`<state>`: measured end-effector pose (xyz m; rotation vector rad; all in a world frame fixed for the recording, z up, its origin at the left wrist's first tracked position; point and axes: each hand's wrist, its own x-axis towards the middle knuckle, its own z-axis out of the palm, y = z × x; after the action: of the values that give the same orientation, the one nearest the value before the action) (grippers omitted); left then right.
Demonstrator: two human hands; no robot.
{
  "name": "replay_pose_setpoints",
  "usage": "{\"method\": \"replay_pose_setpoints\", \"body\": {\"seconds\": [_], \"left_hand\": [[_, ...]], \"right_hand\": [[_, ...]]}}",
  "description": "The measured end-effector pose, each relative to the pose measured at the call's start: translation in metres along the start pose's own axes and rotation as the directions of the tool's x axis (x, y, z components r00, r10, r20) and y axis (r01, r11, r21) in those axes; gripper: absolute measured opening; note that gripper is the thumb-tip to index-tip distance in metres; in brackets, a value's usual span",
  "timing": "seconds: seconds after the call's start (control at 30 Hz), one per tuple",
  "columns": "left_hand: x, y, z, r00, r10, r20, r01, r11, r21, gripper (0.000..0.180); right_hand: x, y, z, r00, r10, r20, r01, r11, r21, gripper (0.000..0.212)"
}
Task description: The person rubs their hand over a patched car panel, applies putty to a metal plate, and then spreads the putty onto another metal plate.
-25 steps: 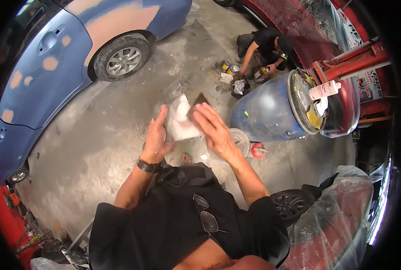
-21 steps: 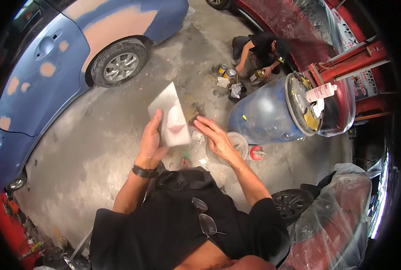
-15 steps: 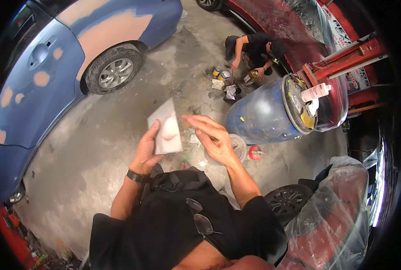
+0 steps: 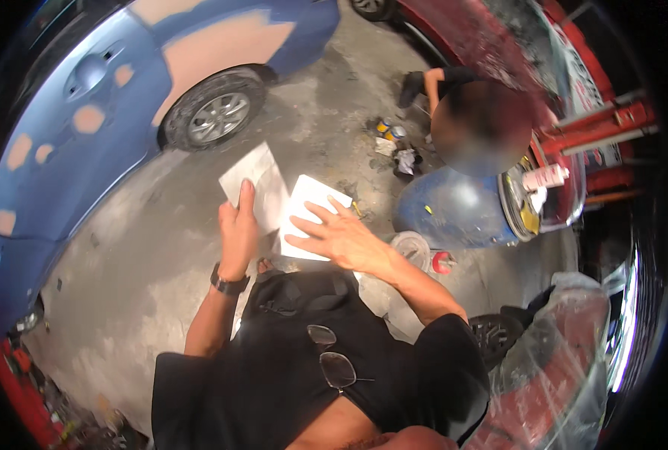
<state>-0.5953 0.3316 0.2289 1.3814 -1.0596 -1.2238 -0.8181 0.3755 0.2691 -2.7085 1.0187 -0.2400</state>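
My left hand (image 4: 238,232) grips a thin greyish-white sheet (image 4: 262,176) by its lower edge, thumb across its face. Against that sheet's right side is a brighter white, flat rectangular sheet (image 4: 299,196). My right hand (image 4: 349,238) spreads its fingers over the white sheet, and its thumb is hidden. Whether the two pieces are one folded sheet or separate I cannot tell. Both are held in the air in front of my waist, above the concrete floor.
A blue car (image 4: 135,90) with beige filler patches stands at left. To the right are a blue drum (image 4: 454,206) bearing a pink bottle (image 4: 545,178), a clear tub (image 4: 411,249) and a red item (image 4: 443,262). Cans (image 4: 388,130) stand near a crouching person. Plastic sheeting (image 4: 551,360) covers red bodywork.
The right hand has come down onto a white sheet that now lies beside the greyish one. The left hand has tilted its sheet leftward. My view has shifted slightly.
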Motion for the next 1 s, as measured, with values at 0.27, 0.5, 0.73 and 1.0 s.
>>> {"method": "replay_pose_setpoints", "body": {"seconds": [0.27,0.5,0.73,1.0], "left_hand": [[0.059,0.025,-0.028,0.993,0.005,0.119,0.087,0.655,-0.751,0.042],[0.080,0.040,0.012,0.984,-0.065,0.164,0.176,0.452,-0.874,0.047],[0.153,0.060,0.055,0.970,-0.233,0.069,0.195,0.580,-0.791,0.038],[0.235,0.029,0.086,0.923,-0.379,0.068,0.305,0.612,-0.729,0.033]], "right_hand": [[0.058,0.022,-0.043,0.840,-0.052,-0.540,0.263,0.909,0.323,0.052],[0.125,0.071,-0.028,0.798,-0.212,-0.563,0.408,0.879,0.246,0.055],[0.145,0.238,0.006,0.891,-0.034,-0.453,0.164,0.954,0.252,0.064],[0.171,0.271,-0.082,0.804,0.061,-0.592,0.479,0.524,0.704,0.066]]}}
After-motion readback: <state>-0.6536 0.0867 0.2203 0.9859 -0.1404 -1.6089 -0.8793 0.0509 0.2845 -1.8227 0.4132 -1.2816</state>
